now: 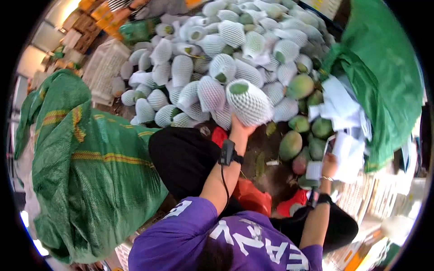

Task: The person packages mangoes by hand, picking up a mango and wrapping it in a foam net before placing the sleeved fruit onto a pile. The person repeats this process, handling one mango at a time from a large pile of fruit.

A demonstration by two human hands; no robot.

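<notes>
My left hand is closed round the lower end of a mango in a white foam net; a green patch of its skin shows through the net's open end. It is raised in front of a large heap of netted mangoes. At the right, my right hand is among flat white foam sleeves, its fingers bent together. What they grip is too small and partly hidden to make out. Several bare green-and-red mangoes lie on the floor between my hands.
A bulging green woven sack stands at my left, and another green sack rises at the right beside the sleeves. A white plastic crate is behind the left sack. Another person's arm shows at the top left, near yellow crates.
</notes>
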